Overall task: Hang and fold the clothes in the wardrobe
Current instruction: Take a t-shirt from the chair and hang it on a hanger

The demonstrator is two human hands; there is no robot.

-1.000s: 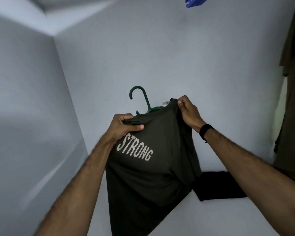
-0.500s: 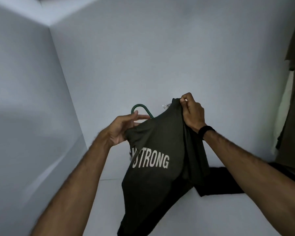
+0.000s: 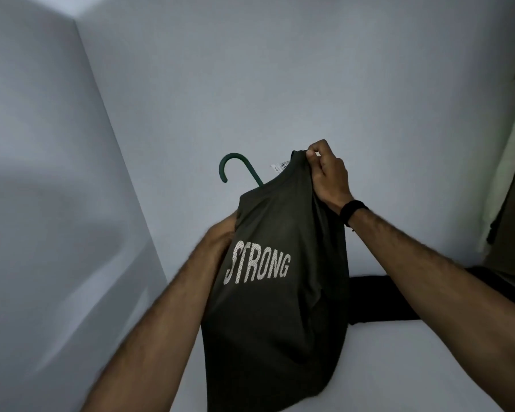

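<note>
The wardrobe is pale inside, with bare walls and a light shelf (image 3: pixel 398 367) at the bottom. A black garment (image 3: pixel 378 298) lies folded at the back edge of this shelf, towards the right, and some dark clothes (image 3: pixel 514 203) hang at the right edge of the view.

In the middle, above the shelf, the person holds up a dark shirt (image 3: pixel 274 307) with the word STRONG on it. The right hand (image 3: pixel 329 176) pinches the collar at the top, fingers curled tight on the cloth. The left hand (image 3: pixel 220 236) is mostly hidden behind the shirt's left edge, so I cannot tell how its fingers lie. The hook of a green hanger (image 3: pixel 238 166) sticks out above the shirt, and the rest of it is covered.

The shirt looks light and very soft; it hangs limp and folds on itself. I think it will slip off the hanger easily, so it is better to hold it at the collar and shoulder seams, and to carry the hanger by the hook.
</note>
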